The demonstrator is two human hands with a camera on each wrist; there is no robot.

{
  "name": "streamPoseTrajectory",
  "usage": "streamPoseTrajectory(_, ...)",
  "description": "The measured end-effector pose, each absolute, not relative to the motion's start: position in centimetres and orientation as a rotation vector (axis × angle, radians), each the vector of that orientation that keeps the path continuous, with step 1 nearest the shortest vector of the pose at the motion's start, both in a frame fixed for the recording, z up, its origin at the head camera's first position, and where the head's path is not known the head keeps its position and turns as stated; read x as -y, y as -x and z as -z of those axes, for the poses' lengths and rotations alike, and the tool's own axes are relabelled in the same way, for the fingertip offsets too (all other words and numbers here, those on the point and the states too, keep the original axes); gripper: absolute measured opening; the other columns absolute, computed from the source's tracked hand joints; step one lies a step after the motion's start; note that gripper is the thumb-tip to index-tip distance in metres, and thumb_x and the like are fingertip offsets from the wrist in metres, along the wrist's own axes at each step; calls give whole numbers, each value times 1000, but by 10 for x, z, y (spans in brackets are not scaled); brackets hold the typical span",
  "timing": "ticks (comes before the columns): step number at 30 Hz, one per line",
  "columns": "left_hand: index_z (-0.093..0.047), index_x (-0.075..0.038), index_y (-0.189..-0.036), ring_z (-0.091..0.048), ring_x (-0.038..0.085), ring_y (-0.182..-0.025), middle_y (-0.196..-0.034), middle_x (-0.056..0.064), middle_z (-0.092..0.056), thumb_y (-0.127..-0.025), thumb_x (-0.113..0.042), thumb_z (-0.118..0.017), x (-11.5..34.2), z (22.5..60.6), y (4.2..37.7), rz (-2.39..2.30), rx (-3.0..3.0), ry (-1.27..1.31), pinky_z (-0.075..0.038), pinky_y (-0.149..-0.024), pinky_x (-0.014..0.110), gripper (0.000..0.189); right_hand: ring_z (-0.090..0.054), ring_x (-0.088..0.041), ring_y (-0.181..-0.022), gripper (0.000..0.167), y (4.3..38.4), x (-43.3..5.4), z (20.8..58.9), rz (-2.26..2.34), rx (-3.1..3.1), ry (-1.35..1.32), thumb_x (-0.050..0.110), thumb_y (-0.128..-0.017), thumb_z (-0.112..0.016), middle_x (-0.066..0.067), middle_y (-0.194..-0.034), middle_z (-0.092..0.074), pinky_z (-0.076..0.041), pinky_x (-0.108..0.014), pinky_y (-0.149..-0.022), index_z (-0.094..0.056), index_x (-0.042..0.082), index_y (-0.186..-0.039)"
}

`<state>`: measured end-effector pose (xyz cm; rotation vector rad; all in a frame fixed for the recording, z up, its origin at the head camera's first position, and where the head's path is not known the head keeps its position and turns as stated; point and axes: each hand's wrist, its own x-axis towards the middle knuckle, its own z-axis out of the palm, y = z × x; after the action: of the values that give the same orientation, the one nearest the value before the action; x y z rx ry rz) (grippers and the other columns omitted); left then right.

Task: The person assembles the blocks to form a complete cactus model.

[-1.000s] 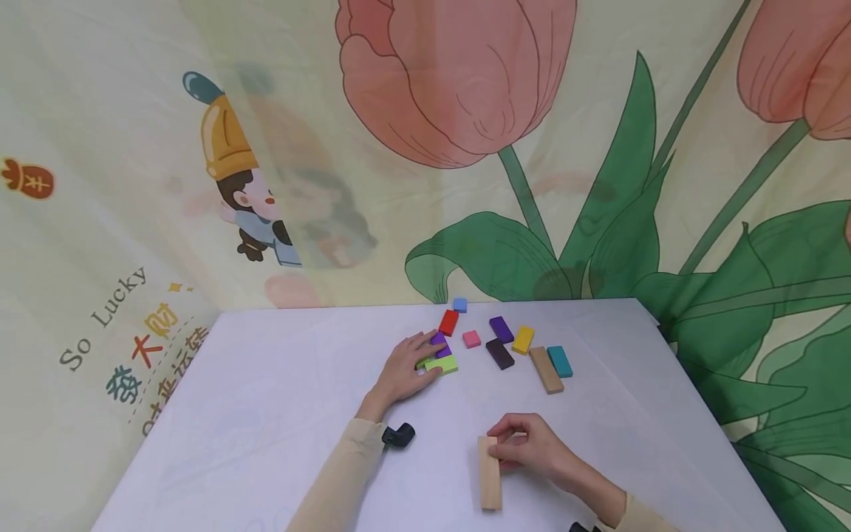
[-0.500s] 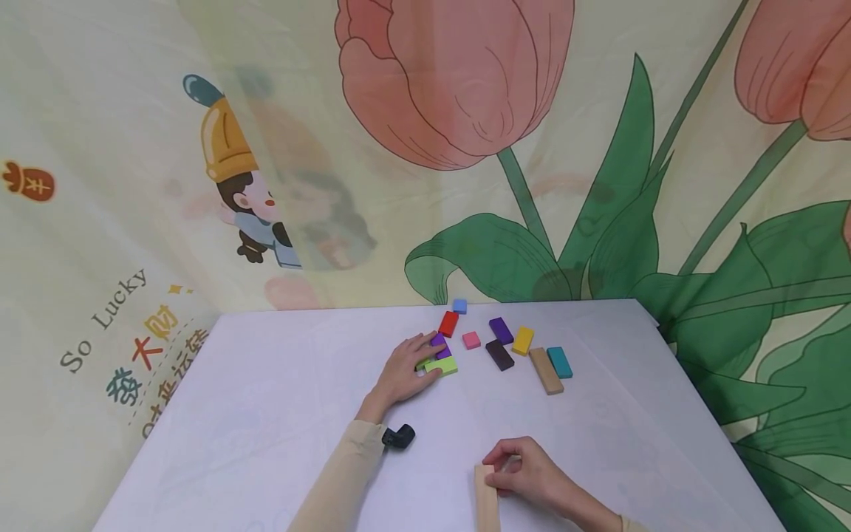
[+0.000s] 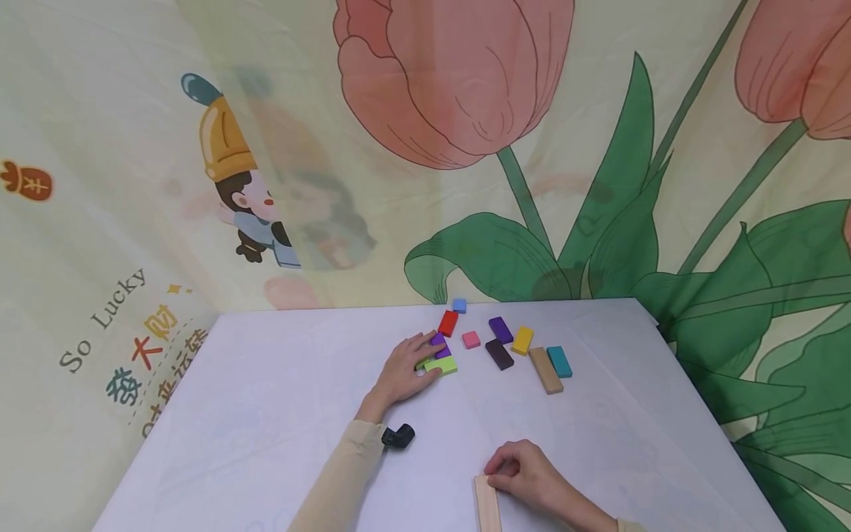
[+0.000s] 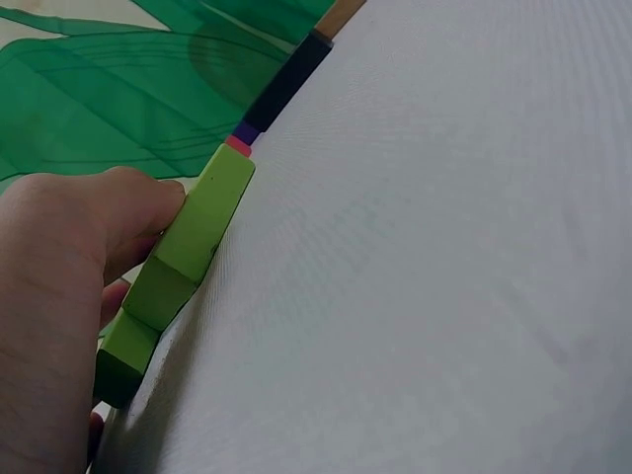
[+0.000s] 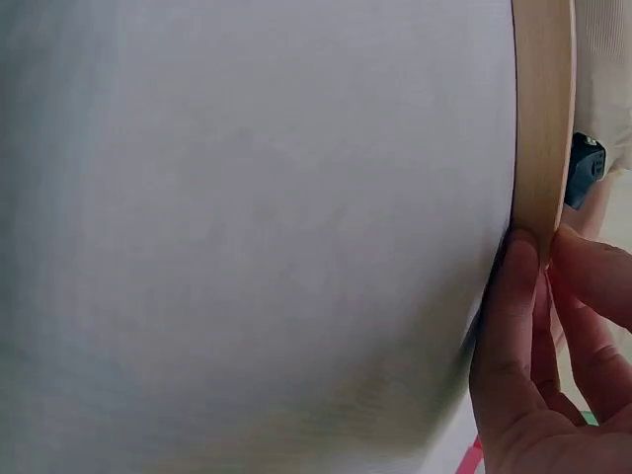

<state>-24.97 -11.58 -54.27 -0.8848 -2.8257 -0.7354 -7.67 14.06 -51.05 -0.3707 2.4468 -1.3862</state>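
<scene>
The right hand (image 3: 528, 476) pinches the far end of the pale wooden block (image 3: 487, 510) at the near side of the tabletop (image 3: 279, 414), apparently for control, while the left hand (image 3: 401, 367), fingers apart, touches the purple block (image 3: 438, 338) and lime-green block (image 3: 445, 363), presumably steadying them.

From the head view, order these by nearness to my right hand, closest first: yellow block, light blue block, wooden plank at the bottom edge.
From your right hand:
1. Wooden plank, pinched at its far end.
2. Yellow block, straight ahead.
3. Light blue block, ahead and left.
</scene>
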Motion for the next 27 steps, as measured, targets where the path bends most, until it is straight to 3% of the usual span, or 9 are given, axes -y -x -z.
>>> streamPoseTrajectory(5, -57, -22, -141, -32, 31, -144, -155, 4, -40, -93, -43, -57, 116, 543, 250, 743, 2819, 891, -26, -116, 53, 53, -54, -9, -66, 11, 77, -142, 510, 1372, -2403, 361, 6, -78, -81, 4, -82, -63, -47, -19, -57, -75, 9, -88)
streamPoseTrajectory(12, -56, -23, -142, -32, 30, -144, -156, 2, -39, -93, -44, -57, 115, 541, 249, 742, 2833, 878, -25, -117, 52, 53, -55, -7, -69, 33, 75, -142, 508, 1353, -2303, 447, 13, -70, -88, 0, -87, -55, -51, -17, -62, -72, 6, -99)
streamPoseTrajectory(21, -57, -21, -141, -32, 32, -144, -155, 4, -40, -93, -43, -58, 116, 543, 248, 758, 2818, 882, -25, -116, 53, 53, -53, -9, -77, 34, 70, -141, 509, 1295, -2300, 420, 19, -73, -88, 2, -91, -52, -51, -18, -68, -66, 12, -98)
streamPoseTrajectory(27, -56, -22, -141, -31, 31, -144, -155, 3, -40, -93, -44, -57, 116, 544, 249, 753, 2820, 877, -24, -117, 53, 53, -53, -9, -76, 32, 70, -141, 509, 1296, -2311, 436, 13, -72, -87, 3, -89, -54, -50, -19, -66, -66, 12, -96)
